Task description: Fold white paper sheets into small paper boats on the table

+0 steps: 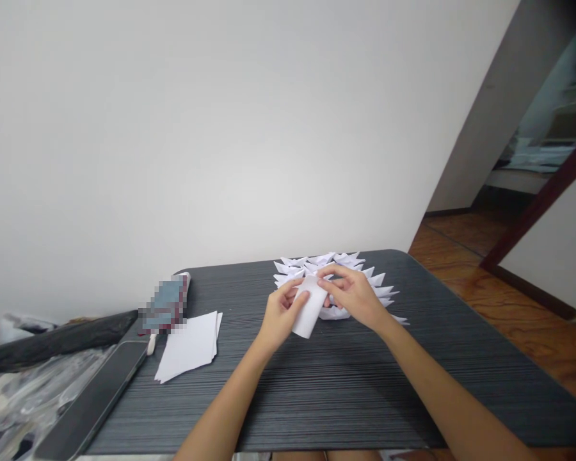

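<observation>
Between both hands, above the table, is a white sheet of paper (309,314) folded into a narrow strip and held at a slant. My left hand (283,312) grips its left edge, thumb on the face and fingers behind. At the upper right edge, my right hand (352,291) pinches the paper between thumb and fingertips. Just beyond the hands stand several folded white paper boats (379,291) in close rows, some hidden by my hands and the strip.
A stack of white paper sheets (189,349) lies on the dark, grained table (288,410) at left. Behind it is a partly blurred packet (168,304). A long dark flat panel (96,397) and plastic-wrapped items (24,390) sit at the left edge. A white wall (269,128) rises behind.
</observation>
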Available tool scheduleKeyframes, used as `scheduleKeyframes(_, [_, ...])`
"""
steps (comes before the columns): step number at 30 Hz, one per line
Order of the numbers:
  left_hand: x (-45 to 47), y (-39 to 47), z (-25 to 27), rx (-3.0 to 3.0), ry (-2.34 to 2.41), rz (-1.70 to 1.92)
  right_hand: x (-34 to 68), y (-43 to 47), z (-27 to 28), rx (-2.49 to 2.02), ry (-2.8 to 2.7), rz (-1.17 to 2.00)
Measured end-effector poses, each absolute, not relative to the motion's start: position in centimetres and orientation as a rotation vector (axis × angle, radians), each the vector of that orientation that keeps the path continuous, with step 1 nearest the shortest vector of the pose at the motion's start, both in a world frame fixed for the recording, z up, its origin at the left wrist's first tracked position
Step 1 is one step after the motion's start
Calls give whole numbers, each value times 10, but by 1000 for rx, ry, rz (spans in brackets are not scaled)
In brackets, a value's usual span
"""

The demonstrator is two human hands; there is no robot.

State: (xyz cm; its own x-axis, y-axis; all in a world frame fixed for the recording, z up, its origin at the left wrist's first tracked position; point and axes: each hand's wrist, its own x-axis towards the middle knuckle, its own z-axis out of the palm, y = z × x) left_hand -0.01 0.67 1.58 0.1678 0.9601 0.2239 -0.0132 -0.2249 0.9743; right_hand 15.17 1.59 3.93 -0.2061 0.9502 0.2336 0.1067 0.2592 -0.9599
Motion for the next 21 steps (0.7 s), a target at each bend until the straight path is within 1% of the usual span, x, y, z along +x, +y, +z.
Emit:
scheduleKeyframes(2, [-2,9,16,1390,1017,1254,152,16,40,-994,-1554,1069])
scheduleKeyframes(8, [-11,12,21,1446,1042,1209,155,19,36,-894,-1761,836])
scheduleKeyframes(14, [-9,6,26,1579,1086,1266,154,22,30,-781,-1748,913])
scheduleKeyframes(21, [-4,3,20,1767,1142,1371,151,17,34,-802,-1745,970])
